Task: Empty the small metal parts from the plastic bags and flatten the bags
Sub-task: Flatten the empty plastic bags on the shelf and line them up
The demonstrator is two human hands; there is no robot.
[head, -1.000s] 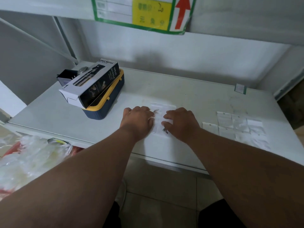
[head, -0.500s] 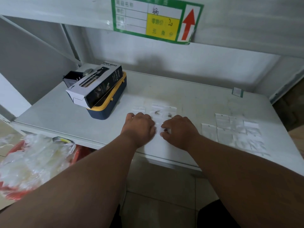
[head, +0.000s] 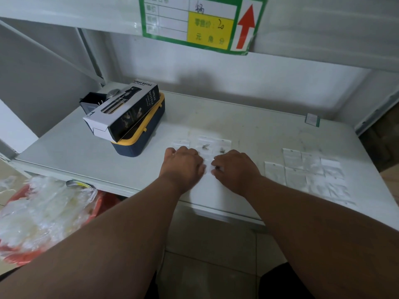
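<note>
Several small clear plastic bags (head: pixel 204 141) lie in a row on the white shelf (head: pixel 254 128); two show small metal parts (head: pixel 205 146) inside. Just in front of them my left hand (head: pixel 182 167) and my right hand (head: pixel 237 171) sit knuckles up, close together, fingers curled down onto one small bag (head: pixel 207 168) between them. A dark metal part (head: pixel 217 168) shows at my right thumb and forefinger. The left fingertips are hidden under the hand. To the right, several flat bags (head: pixel 306 169) lie side by side.
A spray bottle box (head: pixel 125 111) rests on a blue and yellow container (head: pixel 140 143) at the shelf's left. A red basket of clear plastic (head: pixel 43 212) stands below left. A price label (head: pixel 203 22) hangs on the upper shelf. A small tag (head: pixel 312 119) lies at the back right.
Both hands drew back a little toward the front edge and curled their fingers, uncovering the bags behind them. The camera tilted up.
</note>
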